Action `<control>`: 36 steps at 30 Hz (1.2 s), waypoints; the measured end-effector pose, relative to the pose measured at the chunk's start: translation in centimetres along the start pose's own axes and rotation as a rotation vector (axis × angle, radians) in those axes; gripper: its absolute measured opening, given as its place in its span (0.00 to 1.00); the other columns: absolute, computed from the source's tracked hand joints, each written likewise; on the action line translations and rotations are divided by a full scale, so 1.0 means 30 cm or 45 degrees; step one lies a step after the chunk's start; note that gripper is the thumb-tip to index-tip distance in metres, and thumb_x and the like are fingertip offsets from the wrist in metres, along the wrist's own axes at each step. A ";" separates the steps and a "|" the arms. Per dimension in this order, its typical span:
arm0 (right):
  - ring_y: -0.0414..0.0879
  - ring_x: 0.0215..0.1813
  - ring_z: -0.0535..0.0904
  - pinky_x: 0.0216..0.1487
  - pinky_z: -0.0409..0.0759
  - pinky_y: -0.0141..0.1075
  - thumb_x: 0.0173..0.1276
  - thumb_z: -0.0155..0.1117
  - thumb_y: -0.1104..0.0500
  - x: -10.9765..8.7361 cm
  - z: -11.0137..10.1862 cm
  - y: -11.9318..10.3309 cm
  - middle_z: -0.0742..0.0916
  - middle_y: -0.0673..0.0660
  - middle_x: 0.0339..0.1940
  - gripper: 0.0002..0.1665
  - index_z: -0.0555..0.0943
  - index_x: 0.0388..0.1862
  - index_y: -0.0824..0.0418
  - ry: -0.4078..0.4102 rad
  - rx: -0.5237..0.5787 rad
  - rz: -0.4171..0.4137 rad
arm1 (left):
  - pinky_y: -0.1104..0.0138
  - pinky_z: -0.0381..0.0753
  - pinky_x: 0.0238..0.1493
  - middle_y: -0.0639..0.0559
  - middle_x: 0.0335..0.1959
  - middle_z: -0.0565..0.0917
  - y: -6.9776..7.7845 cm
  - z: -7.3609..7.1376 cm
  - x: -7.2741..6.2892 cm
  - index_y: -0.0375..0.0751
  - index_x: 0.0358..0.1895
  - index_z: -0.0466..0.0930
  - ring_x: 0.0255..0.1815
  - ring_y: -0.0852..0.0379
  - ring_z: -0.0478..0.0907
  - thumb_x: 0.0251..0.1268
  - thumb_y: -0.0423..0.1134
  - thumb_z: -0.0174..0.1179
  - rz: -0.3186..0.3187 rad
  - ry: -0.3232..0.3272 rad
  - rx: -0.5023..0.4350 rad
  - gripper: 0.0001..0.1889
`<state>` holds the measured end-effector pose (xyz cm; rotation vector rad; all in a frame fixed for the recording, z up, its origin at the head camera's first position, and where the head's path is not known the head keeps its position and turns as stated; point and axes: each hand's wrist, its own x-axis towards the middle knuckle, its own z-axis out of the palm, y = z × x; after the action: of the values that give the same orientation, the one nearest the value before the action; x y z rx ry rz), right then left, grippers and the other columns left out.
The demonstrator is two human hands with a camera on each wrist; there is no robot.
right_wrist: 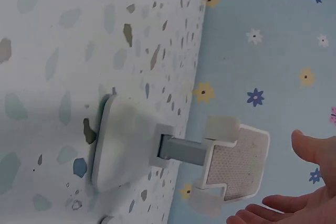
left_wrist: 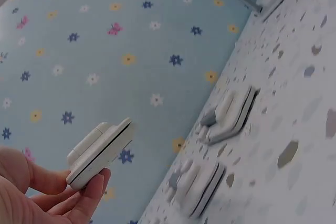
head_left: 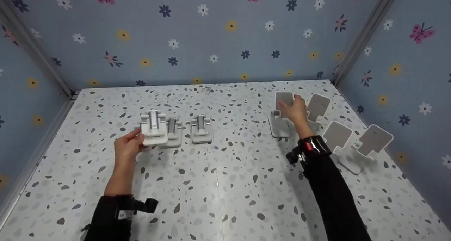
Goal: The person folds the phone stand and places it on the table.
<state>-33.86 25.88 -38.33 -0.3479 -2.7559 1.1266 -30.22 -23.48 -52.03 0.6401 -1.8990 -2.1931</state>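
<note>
My left hand (head_left: 127,146) pinches a folded white phone stand (head_left: 154,137) by its edge, thumb on one face and fingers under the other. In the left wrist view this stand (left_wrist: 100,153) is raised off the table. Two more folded phone stands lie just right of it, one partly behind it (head_left: 173,137) and one a little apart (head_left: 201,133). Over at the right, an unfolded phone stand (head_left: 280,128) stands upright. Beside its tilted plate (right_wrist: 239,163) is my right hand (right_wrist: 310,182), thumb and fingers spread with a gap to the plate.
Three other unfolded phone stands stand right of my right hand: one at the back (head_left: 319,105), one nearer (head_left: 337,133) and one at the far right (head_left: 375,140). Flowered panels (head_left: 218,36) border the speckled table (head_left: 218,184) at the back and sides.
</note>
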 end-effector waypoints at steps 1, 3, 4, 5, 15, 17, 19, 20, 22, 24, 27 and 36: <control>0.60 0.65 0.55 0.65 0.54 0.46 0.64 0.54 0.50 0.021 0.009 0.015 0.60 0.72 0.64 0.43 0.50 0.65 0.75 -0.020 -0.024 0.032 | 0.69 0.80 0.36 0.42 0.53 0.74 0.003 -0.029 0.026 0.41 0.59 0.69 0.39 0.56 0.78 0.59 0.34 0.57 -0.020 0.030 0.003 0.22; 0.59 0.66 0.54 0.66 0.52 0.45 0.64 0.54 0.47 0.056 0.017 0.050 0.59 0.71 0.65 0.45 0.48 0.66 0.73 -0.082 -0.009 0.084 | 0.71 0.80 0.36 0.42 0.57 0.70 0.010 -0.086 0.073 0.42 0.60 0.68 0.41 0.57 0.77 0.62 0.34 0.52 -0.064 0.093 0.030 0.21; 0.59 0.65 0.55 0.66 0.53 0.45 0.63 0.54 0.45 0.106 0.040 0.101 0.60 0.70 0.65 0.46 0.49 0.66 0.73 -0.075 -0.007 0.100 | 0.72 0.80 0.35 0.43 0.59 0.68 0.014 -0.115 0.092 0.42 0.60 0.68 0.41 0.58 0.76 0.64 0.34 0.50 -0.085 0.126 0.061 0.20; 0.60 0.65 0.56 0.66 0.54 0.45 0.62 0.54 0.42 0.160 0.065 0.158 0.61 0.70 0.64 0.48 0.50 0.66 0.73 -0.067 -0.013 0.099 | 0.73 0.80 0.33 0.43 0.61 0.67 0.021 -0.142 0.108 0.43 0.61 0.67 0.42 0.59 0.76 0.65 0.35 0.48 -0.115 0.159 0.089 0.20; 0.53 0.60 0.66 0.59 0.66 0.39 0.68 0.48 0.53 0.153 0.069 0.155 0.72 0.64 0.59 0.27 0.65 0.61 0.68 0.030 0.194 0.293 | 0.72 0.66 0.03 0.49 0.61 0.67 0.135 -0.265 0.078 0.46 0.61 0.66 0.41 0.62 0.75 0.64 0.30 0.40 -0.414 0.381 0.145 0.22; 0.52 0.58 0.68 0.57 0.69 0.37 0.68 0.48 0.58 0.096 0.048 0.109 0.73 0.65 0.57 0.24 0.67 0.59 0.70 0.059 0.244 0.290 | 0.72 0.67 0.04 0.50 0.61 0.68 0.149 -0.265 0.050 0.46 0.61 0.67 0.42 0.63 0.74 0.63 0.30 0.40 -0.427 0.413 0.186 0.22; 0.52 0.56 0.70 0.55 0.71 0.36 0.67 0.50 0.59 0.083 0.049 0.101 0.75 0.65 0.55 0.23 0.68 0.57 0.71 0.093 0.293 0.285 | 0.75 0.72 0.12 0.50 0.61 0.67 0.162 -0.262 0.018 0.45 0.61 0.67 0.48 0.62 0.72 0.63 0.30 0.39 -0.420 0.434 0.209 0.22; 0.52 0.54 0.71 0.53 0.72 0.35 0.66 0.51 0.60 0.083 0.053 0.104 0.76 0.65 0.53 0.22 0.69 0.56 0.71 0.104 0.321 0.278 | 0.76 0.76 0.21 0.50 0.63 0.64 0.167 -0.259 0.001 0.43 0.60 0.67 0.54 0.62 0.69 0.63 0.30 0.39 -0.401 0.438 0.232 0.22; 0.49 0.47 0.75 0.45 0.76 0.33 0.63 0.55 0.62 0.137 0.081 0.164 0.79 0.63 0.46 0.18 0.74 0.51 0.70 0.129 0.423 0.246 | 0.79 0.74 0.38 0.50 0.64 0.62 0.176 -0.248 -0.029 0.42 0.60 0.67 0.61 0.62 0.61 0.63 0.31 0.39 -0.380 0.451 0.258 0.22; 0.48 0.43 0.77 0.43 0.77 0.34 0.61 0.58 0.61 0.196 0.116 0.232 0.81 0.61 0.43 0.17 0.75 0.48 0.68 0.145 0.516 0.228 | 0.79 0.63 0.56 0.48 0.65 0.59 0.181 -0.236 -0.054 0.40 0.60 0.66 0.65 0.60 0.53 0.64 0.31 0.38 -0.347 0.443 0.283 0.21; 0.45 0.37 0.78 0.38 0.78 0.32 0.58 0.62 0.60 0.268 0.163 0.319 0.83 0.59 0.38 0.15 0.77 0.43 0.66 0.177 0.656 0.183 | 0.75 0.54 0.62 0.47 0.64 0.60 0.183 -0.225 -0.075 0.40 0.60 0.65 0.66 0.58 0.52 0.64 0.32 0.39 -0.306 0.447 0.316 0.20; 0.42 0.35 0.75 0.35 0.74 0.28 0.64 0.53 0.64 0.014 0.091 0.069 0.80 0.61 0.40 0.16 0.73 0.49 0.71 0.160 0.693 0.286 | 0.72 0.61 0.60 0.46 0.57 0.71 0.194 -0.195 -0.058 0.37 0.56 0.71 0.60 0.54 0.63 0.64 0.38 0.48 -0.242 0.615 0.332 0.18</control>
<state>-34.52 25.59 -41.70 -0.6329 -2.2214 1.7718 -27.05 -29.07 -46.58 1.3068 -1.9232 -1.6776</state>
